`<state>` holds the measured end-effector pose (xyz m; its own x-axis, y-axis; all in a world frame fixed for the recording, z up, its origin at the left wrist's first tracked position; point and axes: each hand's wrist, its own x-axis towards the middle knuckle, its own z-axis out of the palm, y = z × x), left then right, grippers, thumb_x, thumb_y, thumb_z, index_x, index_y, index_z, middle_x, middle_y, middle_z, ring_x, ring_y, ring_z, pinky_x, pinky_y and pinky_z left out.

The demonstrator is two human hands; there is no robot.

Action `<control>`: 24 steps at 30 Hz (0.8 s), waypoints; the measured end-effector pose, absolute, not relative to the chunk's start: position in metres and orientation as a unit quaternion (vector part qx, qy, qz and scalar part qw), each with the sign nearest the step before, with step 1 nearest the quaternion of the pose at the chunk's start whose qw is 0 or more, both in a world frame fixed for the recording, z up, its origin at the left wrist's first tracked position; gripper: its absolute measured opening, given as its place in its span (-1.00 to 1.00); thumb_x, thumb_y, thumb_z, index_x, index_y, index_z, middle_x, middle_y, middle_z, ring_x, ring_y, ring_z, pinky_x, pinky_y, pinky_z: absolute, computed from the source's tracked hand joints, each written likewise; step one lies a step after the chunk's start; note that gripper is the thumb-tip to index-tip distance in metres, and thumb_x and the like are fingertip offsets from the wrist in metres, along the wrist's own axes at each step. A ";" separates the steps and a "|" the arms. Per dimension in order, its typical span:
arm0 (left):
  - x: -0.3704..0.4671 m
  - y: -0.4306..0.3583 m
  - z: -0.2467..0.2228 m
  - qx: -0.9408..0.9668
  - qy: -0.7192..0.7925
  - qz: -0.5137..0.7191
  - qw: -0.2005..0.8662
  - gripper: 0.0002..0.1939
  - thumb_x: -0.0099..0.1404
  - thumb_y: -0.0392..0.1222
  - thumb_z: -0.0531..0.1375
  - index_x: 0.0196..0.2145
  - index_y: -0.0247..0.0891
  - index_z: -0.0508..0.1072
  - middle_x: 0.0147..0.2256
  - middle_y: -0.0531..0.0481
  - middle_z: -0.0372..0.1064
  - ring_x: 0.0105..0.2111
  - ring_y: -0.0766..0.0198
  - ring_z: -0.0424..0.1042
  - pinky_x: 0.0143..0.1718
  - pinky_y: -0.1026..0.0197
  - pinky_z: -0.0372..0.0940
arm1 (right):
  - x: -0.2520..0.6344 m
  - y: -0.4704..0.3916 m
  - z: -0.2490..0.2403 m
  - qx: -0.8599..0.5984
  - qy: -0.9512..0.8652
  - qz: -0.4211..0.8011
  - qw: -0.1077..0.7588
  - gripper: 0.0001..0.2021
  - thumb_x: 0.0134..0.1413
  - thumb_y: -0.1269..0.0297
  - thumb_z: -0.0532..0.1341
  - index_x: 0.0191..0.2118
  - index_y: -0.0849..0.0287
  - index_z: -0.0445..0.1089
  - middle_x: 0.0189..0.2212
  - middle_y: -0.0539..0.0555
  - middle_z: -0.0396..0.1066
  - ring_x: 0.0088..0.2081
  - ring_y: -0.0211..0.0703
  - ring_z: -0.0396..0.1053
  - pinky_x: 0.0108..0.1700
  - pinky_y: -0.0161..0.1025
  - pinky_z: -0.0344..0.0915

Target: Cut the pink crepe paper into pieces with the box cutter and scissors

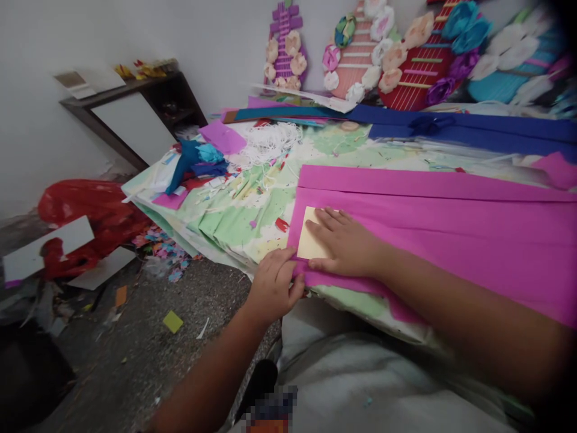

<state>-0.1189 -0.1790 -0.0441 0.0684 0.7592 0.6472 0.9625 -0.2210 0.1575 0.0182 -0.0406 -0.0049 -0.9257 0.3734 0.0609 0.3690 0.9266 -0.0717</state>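
Note:
A large magenta sheet (451, 222) lies over the right part of the table, with a folded strip along its far edge. Near its left end rests a small cream rectangle (309, 240). My right hand (345, 243) lies flat with fingers spread, partly on the cream piece and partly on the magenta sheet. At the sheet's lower left corner, my left hand (274, 282) has its fingertips on the edge, with thumb and fingers closed on it.
The table cover (234, 216) bears white string (270, 144), scraps and blue sheets (473, 129). Flower-decorated guitar shapes (351, 54) lean on the wall. A dark cabinet (180, 102), a red bag (85, 204) and paper scraps lie left.

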 end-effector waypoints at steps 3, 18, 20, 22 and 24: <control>-0.120 -0.180 -0.048 -0.717 -0.597 -0.320 0.166 -0.74 0.11 -0.29 0.06 -0.19 -0.35 0.25 -0.18 -0.24 0.32 -0.15 0.10 0.28 -0.14 0.00 0.22 | 0.021 -0.039 -0.004 -0.172 -0.984 0.024 0.036 -0.34 0.04 -0.11 -0.22 0.16 0.25 -0.02 0.17 0.29 -0.13 0.17 0.10 -0.16 0.11 0.02 -0.13; -0.128 -0.180 -0.059 -0.742 -0.560 -0.305 0.210 -0.76 0.12 -0.28 0.04 -0.21 -0.34 0.27 -0.20 -0.26 0.34 -0.14 0.07 0.29 -0.16 -0.01 0.19 | 0.022 -0.038 -0.001 -0.222 -0.975 0.006 0.032 -0.34 0.02 -0.07 -0.15 0.14 0.30 0.00 0.15 0.24 -0.04 0.14 0.10 -0.08 0.10 0.02 -0.09; -0.128 -0.179 -0.060 -0.741 -0.557 -0.306 0.215 -0.76 0.11 -0.28 0.04 -0.21 -0.32 0.27 -0.21 -0.25 0.34 -0.14 0.07 0.29 -0.16 0.00 0.20 | 0.022 -0.037 -0.002 -0.228 -0.973 0.006 0.030 -0.34 0.02 -0.08 -0.16 0.14 0.29 0.00 0.15 0.24 -0.05 0.14 0.12 -0.08 0.09 0.05 -0.10; -0.128 -0.179 -0.062 -0.739 -0.558 -0.308 0.218 -0.75 0.12 -0.27 0.04 -0.20 -0.31 0.27 -0.21 -0.23 0.35 -0.14 0.08 0.30 -0.16 0.01 0.20 | 0.022 -0.037 -0.002 -0.229 -0.973 0.006 0.029 -0.35 0.02 -0.08 -0.15 0.14 0.27 0.01 0.15 0.24 -0.05 0.14 0.13 -0.09 0.09 0.06 -0.10; -0.128 -0.180 -0.063 -0.737 -0.562 -0.308 0.218 -0.75 0.12 -0.26 0.03 -0.20 -0.29 0.28 -0.20 -0.21 0.36 -0.13 0.08 0.30 -0.16 0.02 0.19 | 0.021 -0.037 -0.003 -0.232 -0.972 0.005 0.030 -0.35 0.01 -0.08 -0.15 0.14 0.26 0.01 0.15 0.23 -0.05 0.14 0.14 -0.09 0.08 0.07 -0.10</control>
